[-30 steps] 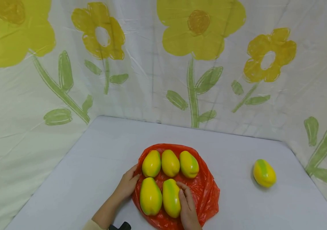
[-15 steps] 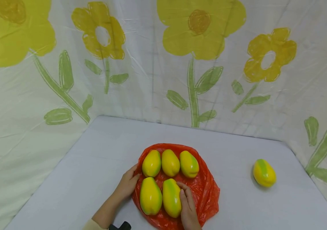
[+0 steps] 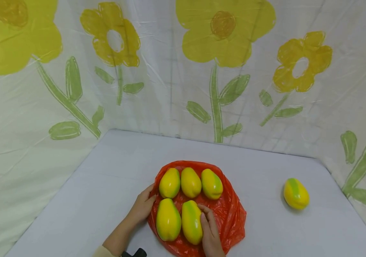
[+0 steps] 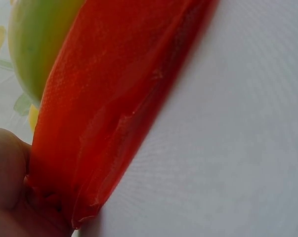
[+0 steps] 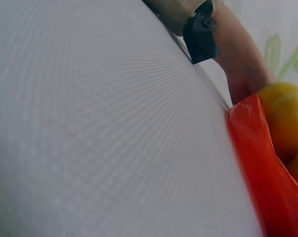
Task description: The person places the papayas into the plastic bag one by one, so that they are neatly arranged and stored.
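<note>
A red plastic bag (image 3: 224, 214) lies spread on the table with its mouth opened out. Several glossy yellow-green papayas sit in it: three in a back row, including the middle papaya (image 3: 190, 182), and two in front. My left hand (image 3: 142, 204) pinches the bag's left rim; in the left wrist view its thumb (image 4: 8, 168) presses against the red plastic (image 4: 104, 98). With curled fingers, my right hand (image 3: 211, 232) holds the front right papaya (image 3: 191, 222), which rests in the bag beside the front left papaya (image 3: 168, 219). The right wrist view does not show the right hand.
One more papaya (image 3: 296, 193) lies alone on the white table (image 3: 266, 228), to the right of the bag. A white curtain (image 3: 157, 89) printed with yellow flowers hangs behind the table and along its sides. A black strap (image 5: 200, 34) is on the left wrist.
</note>
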The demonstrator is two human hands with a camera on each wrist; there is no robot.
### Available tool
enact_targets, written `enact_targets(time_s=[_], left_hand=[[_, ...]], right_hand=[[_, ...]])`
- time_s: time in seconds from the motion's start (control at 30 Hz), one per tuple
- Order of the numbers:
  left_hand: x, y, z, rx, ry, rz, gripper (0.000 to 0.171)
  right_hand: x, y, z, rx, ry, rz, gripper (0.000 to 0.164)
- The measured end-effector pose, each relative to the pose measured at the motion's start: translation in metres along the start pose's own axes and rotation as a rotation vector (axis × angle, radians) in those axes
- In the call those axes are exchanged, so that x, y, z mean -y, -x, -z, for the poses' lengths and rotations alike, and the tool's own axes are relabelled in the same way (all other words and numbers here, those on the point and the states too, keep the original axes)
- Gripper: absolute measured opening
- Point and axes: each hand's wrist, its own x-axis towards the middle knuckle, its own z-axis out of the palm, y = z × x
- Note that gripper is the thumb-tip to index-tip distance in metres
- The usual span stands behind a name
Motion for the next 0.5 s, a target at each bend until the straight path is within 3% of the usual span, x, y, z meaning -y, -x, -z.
enact_targets(time_s=[0.3, 0.5], left_hand=[[-0.0017, 0.0012, 0.0001, -0.003, 0.003, 0.002, 0.045], [-0.0021, 0.001, 0.0005, -0.001, 0.012, 0.01, 0.044]], right_hand=[[0.001, -0.0021, -0.0006, -0.045, 0.012, 0.017, 0.048], [0.0006, -0.0023, -0.0005, -0.063, 0.012, 0.008, 0.054]])
